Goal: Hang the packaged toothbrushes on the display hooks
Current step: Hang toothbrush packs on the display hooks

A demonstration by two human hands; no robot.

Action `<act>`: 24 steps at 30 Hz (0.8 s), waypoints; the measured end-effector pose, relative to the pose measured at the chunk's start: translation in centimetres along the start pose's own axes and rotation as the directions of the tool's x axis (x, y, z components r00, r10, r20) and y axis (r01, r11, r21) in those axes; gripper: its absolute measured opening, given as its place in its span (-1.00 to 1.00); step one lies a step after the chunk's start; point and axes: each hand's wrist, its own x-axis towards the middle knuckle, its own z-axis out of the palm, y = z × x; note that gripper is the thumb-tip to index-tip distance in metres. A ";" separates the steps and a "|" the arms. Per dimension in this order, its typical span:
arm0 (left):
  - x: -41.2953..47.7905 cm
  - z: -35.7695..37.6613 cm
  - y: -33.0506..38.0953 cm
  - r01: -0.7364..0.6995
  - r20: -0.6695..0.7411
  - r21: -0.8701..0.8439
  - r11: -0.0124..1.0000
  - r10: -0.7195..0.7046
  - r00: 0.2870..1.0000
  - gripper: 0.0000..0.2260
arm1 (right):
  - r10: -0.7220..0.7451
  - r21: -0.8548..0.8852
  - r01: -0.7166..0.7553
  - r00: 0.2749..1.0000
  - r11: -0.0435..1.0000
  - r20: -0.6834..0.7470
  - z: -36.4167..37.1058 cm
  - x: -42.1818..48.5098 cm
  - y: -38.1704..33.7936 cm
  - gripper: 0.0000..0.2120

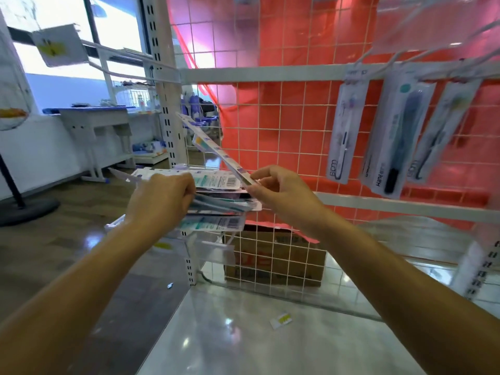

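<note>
My left hand (162, 197) grips a stack of packaged toothbrushes (219, 185), barcodes facing up, in front of the wire grid panel (270, 125). My right hand (278, 190) pinches the lower end of a single packaged toothbrush (213, 147), which slants up and to the left, seen edge-on above the stack. Three packaged toothbrushes (397, 131) hang from white display hooks (384, 58) at the upper right of the grid. Another clear pack hangs blurred at the top right corner.
A white slotted upright (162, 77) stands at the grid's left edge. Behind the lower grid sits a cardboard box (273, 255). A shiny metal shelf (243, 334) with a small label (281, 319) lies below my arms. Desks and a window fill the left background.
</note>
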 end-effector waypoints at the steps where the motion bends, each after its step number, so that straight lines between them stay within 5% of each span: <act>1: 0.0 -0.5 0.2 -0.012 0.001 0.008 1.000 0.012 1.000 -0.95 | -0.012 -0.005 0.012 1.000 1.000 0.005 -0.1 0.1 -0.1 -0.72; 13: 1.5 -4.2 8.0 -0.272 -0.103 -0.002 0.962 0.271 0.957 -0.94 | -0.209 -0.005 0.211 0.970 0.977 0.126 -3.3 -1.4 1.4 -0.87; 15: 2.0 -3.9 10.1 -0.302 -0.113 -0.021 0.953 0.298 0.948 -0.93 | -0.225 -0.004 0.227 0.967 0.974 0.121 -5.0 -2.1 2.2 -0.76; 19: 2.4 -2.8 14.2 -0.376 -0.143 0.008 0.927 0.373 0.917 -0.88 | -0.173 -0.041 0.175 0.984 0.984 0.036 -8.1 -3.2 4.2 -0.61; 24: 2.2 -1.3 18.5 -0.428 -0.275 0.001 0.904 0.411 0.869 -0.78 | -0.115 0.163 0.118 0.993 0.980 -0.025 -11.2 -5.3 6.1 -0.63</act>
